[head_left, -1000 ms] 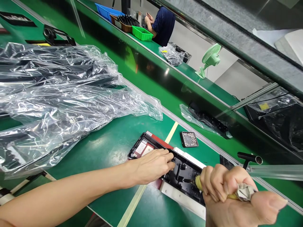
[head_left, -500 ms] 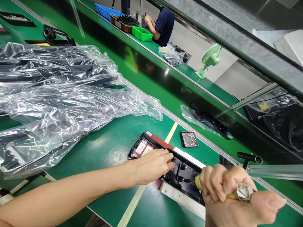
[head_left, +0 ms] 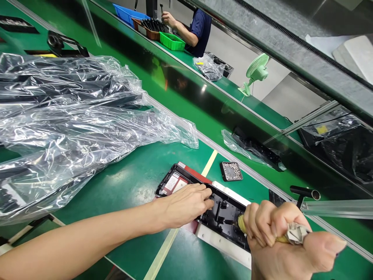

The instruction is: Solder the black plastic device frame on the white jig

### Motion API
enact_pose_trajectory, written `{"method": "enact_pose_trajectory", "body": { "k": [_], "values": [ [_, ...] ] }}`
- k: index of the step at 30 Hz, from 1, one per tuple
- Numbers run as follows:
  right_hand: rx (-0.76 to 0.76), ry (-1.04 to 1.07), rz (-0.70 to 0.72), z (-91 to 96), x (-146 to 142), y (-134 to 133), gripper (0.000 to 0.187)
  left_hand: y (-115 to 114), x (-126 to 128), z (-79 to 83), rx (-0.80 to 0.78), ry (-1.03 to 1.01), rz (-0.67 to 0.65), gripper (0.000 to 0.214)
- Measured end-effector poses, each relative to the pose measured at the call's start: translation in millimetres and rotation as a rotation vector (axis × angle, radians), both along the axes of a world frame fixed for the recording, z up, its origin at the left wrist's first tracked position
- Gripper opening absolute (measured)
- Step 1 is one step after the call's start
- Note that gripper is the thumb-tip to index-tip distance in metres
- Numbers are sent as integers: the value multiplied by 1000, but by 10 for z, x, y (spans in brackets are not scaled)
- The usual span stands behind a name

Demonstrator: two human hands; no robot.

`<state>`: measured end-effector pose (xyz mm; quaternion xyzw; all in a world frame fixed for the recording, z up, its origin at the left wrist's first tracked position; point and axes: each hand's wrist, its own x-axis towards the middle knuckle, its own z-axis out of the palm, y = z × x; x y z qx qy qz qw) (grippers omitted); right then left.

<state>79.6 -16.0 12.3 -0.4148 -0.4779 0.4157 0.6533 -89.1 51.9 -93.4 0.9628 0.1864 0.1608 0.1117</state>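
A long black plastic housing (head_left: 230, 208) lies in a white fixture (head_left: 217, 242), with small posts and ribs on its inside. My left hand (head_left: 189, 204) holds the housing near its middle, the fingers bent over into it. In my right hand (head_left: 276, 233) is a screwdriver (head_left: 241, 224) with a yellow handle, its upper end wrapped in something pale and crumpled. The shaft points down into the housing. Its tip seems to touch the inside, but the exact contact is too small to make out. At the housing's left end, a white label (head_left: 171, 182) shows.
Beyond the fixture sits a small tray of screws (head_left: 231, 171). Plastic-wrapped black parts (head_left: 87, 112) cover the left of the green bench. A bagged black part (head_left: 256, 149) lies on the green belt. Across it, a co-worker (head_left: 199, 33) works near a green basket (head_left: 171, 41) and a fan (head_left: 256, 70).
The view has shifted slightly, so everything sits a little further left. Both my hands keep their hold and place. The co-worker's hand has moved left and up.
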Motion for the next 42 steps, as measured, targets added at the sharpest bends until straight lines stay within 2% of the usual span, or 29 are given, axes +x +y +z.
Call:
{"method": "enact_pose_trajectory", "body": {
  "k": [12,42],
  "values": [
    [6,-1,-17,2,-29,10,66,-1,5,-35,7,-26,4,11],
    [-10,5,-18,7,-25,21,74,3,3,-11,3,4,-1,14]
  ]
}}
